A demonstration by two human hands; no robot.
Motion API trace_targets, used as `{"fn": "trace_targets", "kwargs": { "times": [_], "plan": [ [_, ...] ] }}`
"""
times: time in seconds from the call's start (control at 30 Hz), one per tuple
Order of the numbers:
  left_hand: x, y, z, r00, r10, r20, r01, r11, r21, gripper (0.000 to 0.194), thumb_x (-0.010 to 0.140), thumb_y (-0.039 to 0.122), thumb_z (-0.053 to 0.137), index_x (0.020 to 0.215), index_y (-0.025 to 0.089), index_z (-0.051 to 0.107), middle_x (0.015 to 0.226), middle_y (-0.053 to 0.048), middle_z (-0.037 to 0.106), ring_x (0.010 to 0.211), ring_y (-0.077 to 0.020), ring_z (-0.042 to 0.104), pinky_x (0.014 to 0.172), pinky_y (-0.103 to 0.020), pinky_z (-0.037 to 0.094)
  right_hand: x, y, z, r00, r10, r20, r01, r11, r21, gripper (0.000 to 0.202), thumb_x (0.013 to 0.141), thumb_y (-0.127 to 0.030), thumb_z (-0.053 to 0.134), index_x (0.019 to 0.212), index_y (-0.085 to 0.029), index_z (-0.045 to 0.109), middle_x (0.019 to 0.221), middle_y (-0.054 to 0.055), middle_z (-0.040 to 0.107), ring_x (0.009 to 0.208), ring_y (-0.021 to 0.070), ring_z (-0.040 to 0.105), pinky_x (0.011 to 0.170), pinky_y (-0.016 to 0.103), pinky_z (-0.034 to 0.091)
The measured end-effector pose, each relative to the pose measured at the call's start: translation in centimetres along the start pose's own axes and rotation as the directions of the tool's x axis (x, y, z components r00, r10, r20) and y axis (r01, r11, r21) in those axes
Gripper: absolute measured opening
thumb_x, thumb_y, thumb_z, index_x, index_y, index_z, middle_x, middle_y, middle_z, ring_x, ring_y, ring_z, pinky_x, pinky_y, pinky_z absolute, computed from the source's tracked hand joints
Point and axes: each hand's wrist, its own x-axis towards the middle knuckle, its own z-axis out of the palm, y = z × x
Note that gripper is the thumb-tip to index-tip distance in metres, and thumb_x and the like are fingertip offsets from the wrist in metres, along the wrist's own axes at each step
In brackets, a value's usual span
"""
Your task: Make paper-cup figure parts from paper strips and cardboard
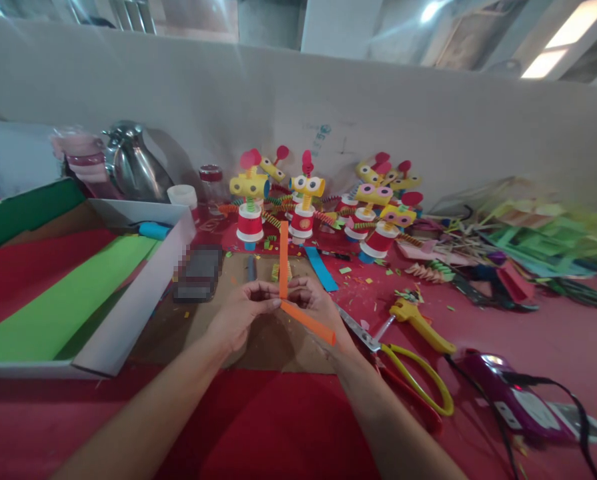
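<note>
Two narrow orange paper strips (283,259) meet at a corner, one standing upright and the other slanting down to the right. My left hand (245,310) pinches them at that corner between thumb and fingertips. From the other side, my right hand (314,303) also has its fingers closed on the strips near the joint, and the slanting strip passes in front of its palm. Both hands are above a brown cardboard sheet (268,353). Just beyond them lie a small yellow folded paper piece (281,271) and a blue paper strip (321,268).
Several paper-cup figures (302,220) with yellow heads stand at the back. Scissors (418,377), a yellow glue gun (421,323) and a purple corded device (523,400) lie right. Left are a phone (198,273) and white box (133,313). A steel jug (135,163) stands behind.
</note>
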Motion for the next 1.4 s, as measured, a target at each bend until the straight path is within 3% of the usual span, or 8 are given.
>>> {"fn": "trace_targets", "kwargs": {
  "times": [0.23,0.43,0.6,0.7,0.83,1.0,1.17,1.4],
  "plan": [
    [-0.1,0.6,-0.1,0.998,-0.012,0.06,0.011,1.0,0.016,0.023,0.06,0.021,0.081,0.081,0.014,0.074,0.078,-0.005,0.069,0.068,-0.01,0.058,0.067,-0.022,0.044,0.1,0.2,-0.2,0.976,-0.212,0.051,0.218,0.948,-0.232,0.015,0.072,-0.029,0.068,0.071,-0.021,0.056,0.066,-0.003,0.058,0.06,0.0112,0.052,0.057,0.024,0.04],
    [0.0,0.1,0.0,0.999,0.024,0.037,-0.025,1.0,0.011,0.017,0.059,0.02,0.081,0.072,0.016,0.072,0.07,-0.001,0.065,0.064,-0.0097,0.056,0.063,-0.021,0.043,-0.1,0.2,-0.2,0.97,-0.243,0.03,0.239,0.914,-0.326,0.009,0.074,-0.029,0.064,0.071,-0.022,0.059,0.066,-0.002,0.06,0.06,0.0126,0.054,0.057,0.025,0.041],
    [0.3,-0.5,0.0,0.999,0.042,-0.013,-0.043,0.994,-0.104,0.017,0.059,0.018,0.081,0.068,0.016,0.067,0.067,0.002,0.062,0.063,-0.0079,0.056,0.063,-0.019,0.043,-0.3,0.1,-0.1,0.982,-0.184,0.035,0.187,0.952,-0.242,0.011,0.074,-0.029,0.065,0.081,-0.021,0.064,0.075,0.001,0.065,0.068,0.0153,0.06,0.063,0.027,0.046],
    [0.5,-0.7,0.2,0.996,0.087,-0.018,-0.089,0.976,-0.201,0.019,0.059,0.018,0.081,0.068,0.017,0.065,0.067,0.003,0.062,0.063,-0.0071,0.055,0.063,-0.018,0.044,-0.5,-0.2,0.3,0.968,-0.247,0.05,0.252,0.951,-0.182,0.02,0.073,-0.023,0.066,0.092,-0.021,0.062,0.084,0.002,0.065,0.074,0.0154,0.061,0.069,0.029,0.049],
    [0.4,-0.7,0.7,0.993,0.114,-0.028,-0.117,0.957,-0.266,0.022,0.057,0.017,0.082,0.07,0.018,0.065,0.069,0.003,0.062,0.064,-0.0077,0.056,0.061,-0.018,0.045,-1.0,-0.5,1.1,0.944,-0.329,-0.021,0.321,0.931,-0.177,0.033,0.071,-0.023,0.07,0.101,-0.022,0.058,0.092,0.003,0.064,0.081,0.0156,0.06,0.076,0.03,0.05],
    [-0.3,-0.6,1.7,0.99,0.116,-0.083,-0.137,0.941,-0.308,0.021,0.057,0.015,0.081,0.071,0.019,0.066,0.073,0.003,0.065,0.067,-0.0085,0.059,0.065,-0.019,0.048,-1.5,-0.1,1.9,0.925,-0.358,-0.125,0.343,0.931,-0.127,0.024,0.074,-0.026,0.07,0.094,-0.022,0.059,0.088,0.003,0.065,0.079,0.0158,0.06,0.075,0.03,0.05],
    [-0.6,-0.4,2.2,0.982,0.133,-0.133,-0.168,0.939,-0.3,0.021,0.058,0.013,0.081,0.071,0.019,0.066,0.072,0.004,0.065,0.07,-0.0072,0.059,0.072,-0.018,0.048,-1.7,0.2,2.2,0.904,-0.401,-0.152,0.376,0.912,-0.166,0.011,0.082,-0.025,0.062,0.092,-0.022,0.059,0.087,0.002,0.065,0.08,0.0152,0.061,0.076,0.03,0.05],
    [-0.9,-0.1,1.6,0.979,0.199,-0.047,-0.204,0.957,-0.204,0.013,0.066,0.024,0.079,0.074,0.018,0.071,0.073,0.001,0.067,0.07,-0.0094,0.058,0.073,-0.022,0.046,-1.5,0.0,1.7,0.885,-0.443,-0.146,0.419,0.892,-0.169,0.008,0.083,-0.023,0.062,0.09,-0.023,0.058,0.085,0.001,0.064,0.08,0.0155,0.062,0.073,0.028,0.05]
  ]
}}
